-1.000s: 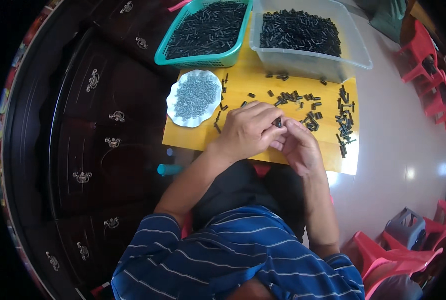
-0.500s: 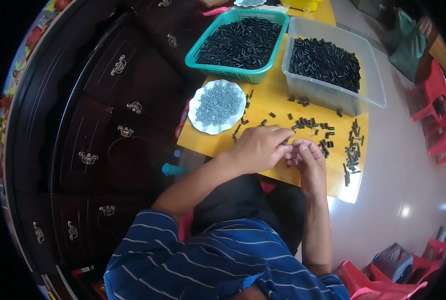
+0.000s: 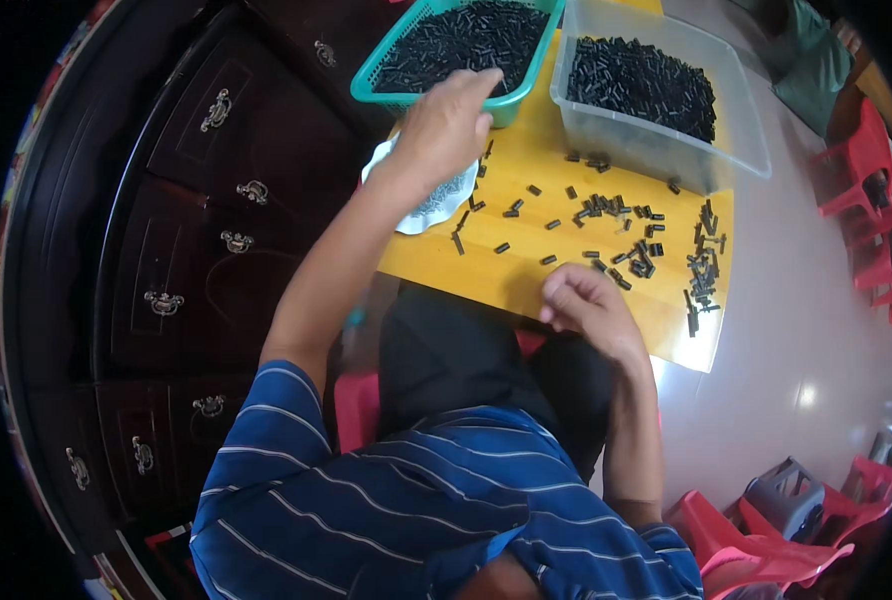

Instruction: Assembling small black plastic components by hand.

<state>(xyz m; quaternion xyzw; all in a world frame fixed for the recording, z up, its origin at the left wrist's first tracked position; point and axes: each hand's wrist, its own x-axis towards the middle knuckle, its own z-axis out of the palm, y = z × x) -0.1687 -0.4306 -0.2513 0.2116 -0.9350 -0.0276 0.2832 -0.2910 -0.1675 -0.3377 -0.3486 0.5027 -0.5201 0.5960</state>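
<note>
My left hand (image 3: 444, 128) is raised over the near edge of a green plastic basket (image 3: 368, 98) full of small black cylindrical pieces. Its index finger stretches forward, with the thumb apart from it, and nothing shows between them. Partly covered by that forearm is a scalloped white plate (image 3: 412, 226) of small silvery metal pieces. Close to the table's front edge, my right hand (image 3: 594, 312) has its fingers curled into a pinch; what they hold, if anything, is hidden. Just beyond it lies a loose group of black cylindrical pieces (image 3: 642, 266).
A translucent plastic bin (image 3: 631, 155) of black pieces stands at the far right of the yellow table (image 3: 506, 285). Longer black pieces (image 3: 704, 265) pile along the right edge. Dark wooden drawers (image 3: 166, 303) flank the left; red plastic stools (image 3: 731, 555) stand on the floor at right.
My left hand has left the right hand and moved up and away to the green basket. My right hand stays near the front edge, shifted slightly. The view has tilted a little downward.
</note>
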